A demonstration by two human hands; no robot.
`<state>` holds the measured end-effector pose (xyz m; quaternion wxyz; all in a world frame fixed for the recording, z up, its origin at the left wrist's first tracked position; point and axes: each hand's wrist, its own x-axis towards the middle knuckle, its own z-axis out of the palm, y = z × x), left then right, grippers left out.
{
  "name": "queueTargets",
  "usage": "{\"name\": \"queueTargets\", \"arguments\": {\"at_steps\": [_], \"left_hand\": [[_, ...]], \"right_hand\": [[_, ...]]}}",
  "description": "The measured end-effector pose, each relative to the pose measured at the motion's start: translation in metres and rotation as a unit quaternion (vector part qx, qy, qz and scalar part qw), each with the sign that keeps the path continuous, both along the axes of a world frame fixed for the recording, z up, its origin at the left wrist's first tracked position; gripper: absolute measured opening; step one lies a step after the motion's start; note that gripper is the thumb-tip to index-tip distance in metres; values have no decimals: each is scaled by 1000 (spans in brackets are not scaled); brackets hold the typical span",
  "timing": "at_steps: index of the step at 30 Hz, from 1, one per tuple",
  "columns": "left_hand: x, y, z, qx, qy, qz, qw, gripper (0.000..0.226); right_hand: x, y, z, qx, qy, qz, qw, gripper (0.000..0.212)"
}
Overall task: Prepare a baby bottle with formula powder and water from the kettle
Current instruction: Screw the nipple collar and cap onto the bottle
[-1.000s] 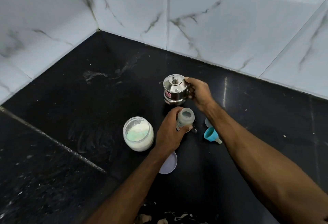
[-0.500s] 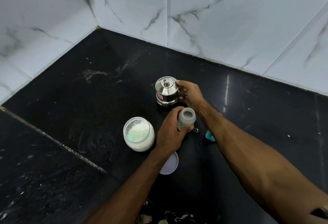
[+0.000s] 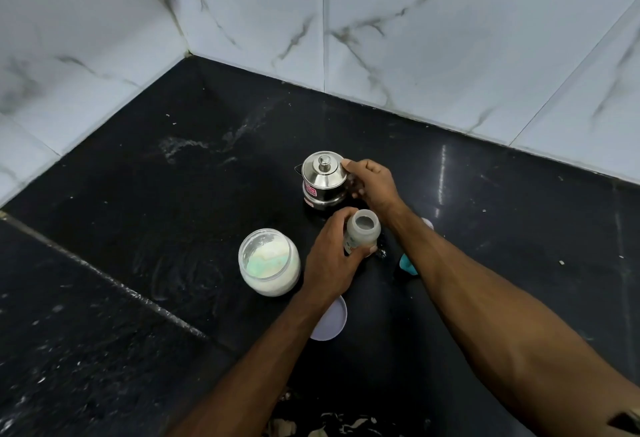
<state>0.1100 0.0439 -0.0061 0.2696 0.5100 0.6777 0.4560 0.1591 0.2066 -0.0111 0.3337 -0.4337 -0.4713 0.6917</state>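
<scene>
Bottle [image 3: 362, 232] unmoved in left hand [image 3: 332, 256] grip | right hand [image 3: 372, 185] still grips kettle [image 3: 323, 180] handle, kettle unmoved

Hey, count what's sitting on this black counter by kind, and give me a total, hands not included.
Steel kettle: 1
Baby bottle, open: 1
Glass jar of powder, open: 1
White lid, lying flat: 1
Teal piece, partly hidden behind the right arm: 1
Pale piece, mostly hidden: 1
Total: 6
</scene>
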Motion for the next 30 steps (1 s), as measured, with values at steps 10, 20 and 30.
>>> {"name": "queueTargets", "arguments": {"at_steps": [10,20,30], "left_hand": [[1,0,-2,-10,-12,7,1000,54],[2,0,-3,-9,-24,19,1000,56],[1,1,-3,-20,-21,15,999,56]], "right_hand": [[78,-56,49,265,-149,-112,946,11],[155,-115,8,361,-438,102,817,45],[153,-120,14,319,-374,90,866,59]]}}
